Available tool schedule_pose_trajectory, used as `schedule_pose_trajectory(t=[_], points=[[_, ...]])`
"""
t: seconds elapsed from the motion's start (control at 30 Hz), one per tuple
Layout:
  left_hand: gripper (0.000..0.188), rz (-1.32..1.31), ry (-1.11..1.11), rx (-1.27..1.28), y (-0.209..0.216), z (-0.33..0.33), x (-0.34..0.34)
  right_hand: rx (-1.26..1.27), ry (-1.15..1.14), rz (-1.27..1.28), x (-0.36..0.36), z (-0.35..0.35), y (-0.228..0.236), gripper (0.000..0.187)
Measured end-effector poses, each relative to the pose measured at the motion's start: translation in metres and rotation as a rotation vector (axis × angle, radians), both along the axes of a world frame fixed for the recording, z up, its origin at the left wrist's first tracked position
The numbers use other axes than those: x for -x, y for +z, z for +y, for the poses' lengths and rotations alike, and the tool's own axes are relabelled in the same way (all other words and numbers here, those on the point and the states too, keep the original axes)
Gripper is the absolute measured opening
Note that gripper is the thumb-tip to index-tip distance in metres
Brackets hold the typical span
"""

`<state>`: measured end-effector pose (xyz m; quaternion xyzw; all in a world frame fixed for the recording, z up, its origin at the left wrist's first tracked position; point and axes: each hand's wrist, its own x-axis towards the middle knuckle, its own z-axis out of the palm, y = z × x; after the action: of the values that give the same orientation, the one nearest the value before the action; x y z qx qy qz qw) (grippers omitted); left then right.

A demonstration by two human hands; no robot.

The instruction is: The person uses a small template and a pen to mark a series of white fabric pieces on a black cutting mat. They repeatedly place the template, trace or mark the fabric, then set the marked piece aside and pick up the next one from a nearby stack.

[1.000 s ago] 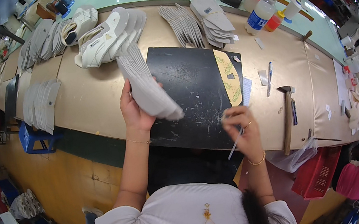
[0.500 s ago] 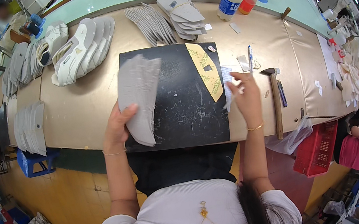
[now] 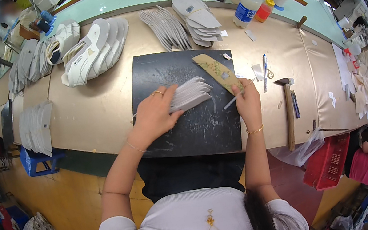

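On the black board (image 3: 187, 138) in front of me, my left hand (image 3: 153, 115) is closed around a stack of grey shoe-upper pieces (image 3: 192, 94), whose edges fan out to the right. The long curved template (image 3: 215, 68), yellowish with green marks and a small square hole, tilts over the board's right side. My right hand (image 3: 249, 99) pinches its lower end, and a thin pale pen-like stick (image 3: 230, 102) juts from the same fingers. The stick's kind is too blurred to tell.
Right of the board lie a blue-and-white pen (image 3: 265, 73), a hammer (image 3: 289, 113) and a dark cutter (image 3: 295, 104). Bottles (image 3: 248, 5) stand at the back. White shoe uppers (image 3: 94, 52) and grey stacks (image 3: 164, 27) fill the far side. A red basket (image 3: 326, 162) stands low right.
My left hand has turned the grey stack from upright to lying sideways and moved it right. My right hand has taken hold of the template's lower end, which has tilted.
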<state>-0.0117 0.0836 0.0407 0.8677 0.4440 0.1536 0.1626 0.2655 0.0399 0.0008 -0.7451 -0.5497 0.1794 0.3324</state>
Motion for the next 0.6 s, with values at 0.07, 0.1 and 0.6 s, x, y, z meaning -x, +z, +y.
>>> schedule_pose_trajectory(t=[0.07,0.1,0.6], points=[[0.069,-0.002,-0.055,-0.071,0.003,-0.008,-0.013,-0.168,0.000,0.057,0.001,-0.006,0.002,0.028],[0.072,0.031,-0.075,-0.097,0.000,-0.010,-0.019,-0.189,0.000,0.080,0.002,-0.008,0.006,0.028],[0.086,-0.225,0.055,-0.096,-0.031,-0.038,0.036,-0.116,0.317,0.675,0.044,0.015,-0.019,0.033]])
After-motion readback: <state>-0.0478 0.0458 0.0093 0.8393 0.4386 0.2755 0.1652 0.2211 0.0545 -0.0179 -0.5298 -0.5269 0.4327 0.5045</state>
